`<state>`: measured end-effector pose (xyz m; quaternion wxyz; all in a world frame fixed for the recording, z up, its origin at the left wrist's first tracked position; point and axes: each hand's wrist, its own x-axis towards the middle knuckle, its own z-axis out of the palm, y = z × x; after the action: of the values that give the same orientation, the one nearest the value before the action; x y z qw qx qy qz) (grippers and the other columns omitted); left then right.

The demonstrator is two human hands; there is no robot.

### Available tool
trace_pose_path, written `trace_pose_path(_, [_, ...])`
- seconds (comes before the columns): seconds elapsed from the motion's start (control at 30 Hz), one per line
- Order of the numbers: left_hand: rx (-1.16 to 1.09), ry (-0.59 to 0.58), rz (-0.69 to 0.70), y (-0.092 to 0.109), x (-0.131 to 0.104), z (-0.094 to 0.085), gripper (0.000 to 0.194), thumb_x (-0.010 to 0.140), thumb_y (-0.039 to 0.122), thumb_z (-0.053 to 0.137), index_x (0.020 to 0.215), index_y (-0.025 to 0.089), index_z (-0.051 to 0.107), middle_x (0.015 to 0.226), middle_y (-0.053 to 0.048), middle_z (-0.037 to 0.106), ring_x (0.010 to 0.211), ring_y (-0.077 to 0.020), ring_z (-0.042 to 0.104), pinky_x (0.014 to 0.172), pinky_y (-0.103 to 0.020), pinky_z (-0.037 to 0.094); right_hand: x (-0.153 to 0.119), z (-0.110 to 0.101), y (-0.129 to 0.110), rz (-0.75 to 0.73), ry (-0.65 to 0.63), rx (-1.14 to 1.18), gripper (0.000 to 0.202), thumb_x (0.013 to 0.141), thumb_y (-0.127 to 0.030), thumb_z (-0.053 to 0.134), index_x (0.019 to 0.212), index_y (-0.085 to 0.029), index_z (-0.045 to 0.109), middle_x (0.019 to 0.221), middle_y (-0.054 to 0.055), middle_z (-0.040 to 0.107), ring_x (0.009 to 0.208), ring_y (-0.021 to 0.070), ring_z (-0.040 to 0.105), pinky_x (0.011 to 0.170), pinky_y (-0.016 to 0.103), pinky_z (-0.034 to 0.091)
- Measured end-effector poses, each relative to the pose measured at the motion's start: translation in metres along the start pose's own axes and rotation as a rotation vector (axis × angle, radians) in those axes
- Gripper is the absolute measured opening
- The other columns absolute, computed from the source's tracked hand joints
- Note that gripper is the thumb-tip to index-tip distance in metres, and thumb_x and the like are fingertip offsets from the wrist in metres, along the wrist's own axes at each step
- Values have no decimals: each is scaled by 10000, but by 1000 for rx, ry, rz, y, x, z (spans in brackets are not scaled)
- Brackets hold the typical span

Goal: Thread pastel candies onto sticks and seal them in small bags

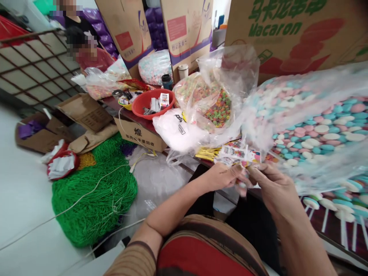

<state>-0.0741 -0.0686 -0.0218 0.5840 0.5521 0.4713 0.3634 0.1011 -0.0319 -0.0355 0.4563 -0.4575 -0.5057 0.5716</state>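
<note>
My left hand (225, 177) and my right hand (268, 177) meet at the table's front edge, fingers closed around a small clear bag of candy (242, 188). The bag's top is pinched between both thumbs and fingers; its contents are mostly hidden. Just beyond my hands lie printed cards (234, 152) and a bundle of yellow strips (207, 153). To the right, a large clear bag holds pink, white and blue candies (313, 134). Behind the cards, an open bag contains colourful ring-shaped candies (220, 111).
A red basin (153, 103) holds small packets, beside a white plastic bag (179, 132). Lollipops (342, 205) lie at right. Tall cardboard boxes (186, 34) stand behind. Green netting (94, 191) covers the floor at left. Two people are at the back left.
</note>
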Motion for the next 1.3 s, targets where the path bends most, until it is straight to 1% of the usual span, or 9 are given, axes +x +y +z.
trace_pose_path(0.1, [260,65,101,-8,2,9,875,868,895,176,457,194,500,447,-15,424,485,-126,425,526,-284,297,-13,-4,8,45,3,112,344,623,-493,915,673,-238,690,698,-6,690,625,155,626,628,295,552])
trace_pose_path(0.2, [563,114,198,-13,3,22,727,981,725,312,720,171,705,679,-59,666,667,-172,600,615,-273,353,-32,-13,13,9,54,148,323,634,-480,915,690,-243,703,831,5,736,770,174,681,767,319,579])
trace_pose_path(0.4, [653,-245,354,-18,8,53,437,1024,495,467,938,215,790,934,-81,809,855,-202,730,791,-279,486,-85,-66,7,27,160,152,317,683,-476,893,656,-249,674,1090,75,804,1107,298,728,1008,479,549])
trace_pose_path(0.5, [563,-289,359,-22,13,56,371,1017,439,500,956,234,803,979,-70,826,901,-206,755,839,-288,513,-124,-110,3,36,275,130,324,641,-502,906,644,-264,686,890,70,799,1027,325,757,946,508,586])
trace_pose_path(0.7, [450,-61,298,-27,24,33,318,972,420,560,938,233,815,988,-62,833,891,-203,771,818,-277,553,-185,-194,37,332,562,110,338,564,-473,929,646,-253,687,725,40,720,722,271,757,582,369,596])
trace_pose_path(0.93, [500,115,268,-33,26,11,310,944,429,589,953,212,810,761,-41,790,723,-178,724,766,-278,562,-213,-246,88,435,815,-370,184,595,-380,825,597,-254,692,536,11,661,422,212,584,364,318,430])
trace_pose_path(1.07, [626,235,289,-40,33,-3,287,951,373,580,964,194,805,874,-69,800,815,-198,731,810,-305,550,-203,-245,60,273,963,-587,90,693,-212,742,656,-292,723,646,40,709,604,209,684,522,311,523])
trace_pose_path(1.17, [815,330,306,-42,48,-13,216,929,269,604,975,189,799,1001,-88,796,985,-236,719,907,-341,528,-183,-219,30,10,983,-590,101,840,-330,719,915,-280,764,855,69,771,811,284,763,769,446,616])
trace_pose_path(1.3, [991,386,240,-43,82,-16,223,939,196,587,1017,182,796,1068,-100,778,1056,-255,686,989,-370,496,-149,-162,12,-162,724,-550,138,874,-382,736,947,-265,753,854,34,783,792,249,765,869,464,633])
